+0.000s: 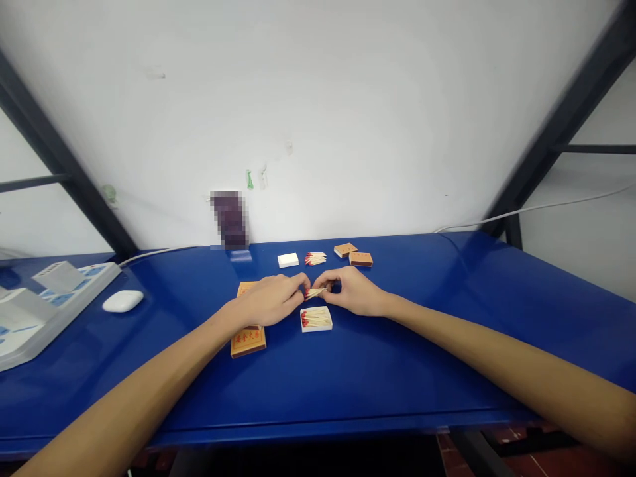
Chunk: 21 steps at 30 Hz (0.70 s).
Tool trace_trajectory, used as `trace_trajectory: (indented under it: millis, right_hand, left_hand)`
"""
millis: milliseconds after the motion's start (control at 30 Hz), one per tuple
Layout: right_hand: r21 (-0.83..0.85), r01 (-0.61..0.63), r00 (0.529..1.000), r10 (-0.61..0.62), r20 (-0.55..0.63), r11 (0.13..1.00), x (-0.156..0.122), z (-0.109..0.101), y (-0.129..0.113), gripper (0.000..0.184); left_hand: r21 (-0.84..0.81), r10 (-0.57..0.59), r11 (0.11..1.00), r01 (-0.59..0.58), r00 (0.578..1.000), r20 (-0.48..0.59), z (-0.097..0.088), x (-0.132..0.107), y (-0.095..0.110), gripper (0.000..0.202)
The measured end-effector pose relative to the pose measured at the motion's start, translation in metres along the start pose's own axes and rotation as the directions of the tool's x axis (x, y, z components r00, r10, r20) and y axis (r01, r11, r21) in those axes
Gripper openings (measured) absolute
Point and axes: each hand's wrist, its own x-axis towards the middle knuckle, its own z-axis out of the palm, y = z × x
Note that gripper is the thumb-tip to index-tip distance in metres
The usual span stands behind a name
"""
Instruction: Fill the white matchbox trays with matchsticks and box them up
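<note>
**Q:** Matches [316,292] — where do they lie, and who holds them?

**A:** A small bundle of matches sits pinched between both hands, just above the open tray [317,319]. The left hand [271,301] closes its fingertips on the red-headed end; the right hand [354,291] closes its fingertips on the plain wooden end. Both hands are clamped on the same bundle.

**Q:** Which way does the bundle run?

**A:** Its long axis runs left to right, nearly level with the table edge, heads toward the left hand. The tray below lies the same way, its matches with heads also at the left.

**Q:** Which hand is nearer the tray?

**A:** Both hover just beyond it; neither is clearly the nearer.

**Q:** What lies nearest the viewer?

**A:** An orange box sleeve [248,342], just under the left wrist, with a second one partly hidden beneath the left hand.

**Q:** And farther off?

**A:** On the blue table [447,344], toward the wall: a white empty tray [288,260], a loose heap of matches [316,258], and two more orange boxes [354,254] touching one another.
</note>
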Motion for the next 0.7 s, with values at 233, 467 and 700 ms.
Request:
trace_trajectory:
  millis: [233, 467, 700]
  right_hand:
    - [0.095, -0.028, 0.999, 0.025, 0.031, 0.995, -0.002, -0.004, -0.013, 0.014]
    - [0.053, -0.053, 0.999, 0.054, -0.01, 0.997, -0.003, -0.007, -0.016, 0.012]
    - [-0.02, -0.01, 0.999, 0.01, 0.033, 1.0, -0.012, -0.007, -0.037, 0.013]
  left_hand:
    - [-0.002, -0.033, 0.999, 0.033, 0.999, 0.0, -0.001, 0.001, 0.002, 0.022]
    - [0.023, -0.022, 0.999, 0.022, 1.0, 0.011, 0.001, 0.002, 0.002, 0.021]
    - [0.009, -0.002, 1.0, 0.002, 1.0, 0.021, -0.001, 0.002, 0.002, 0.017]
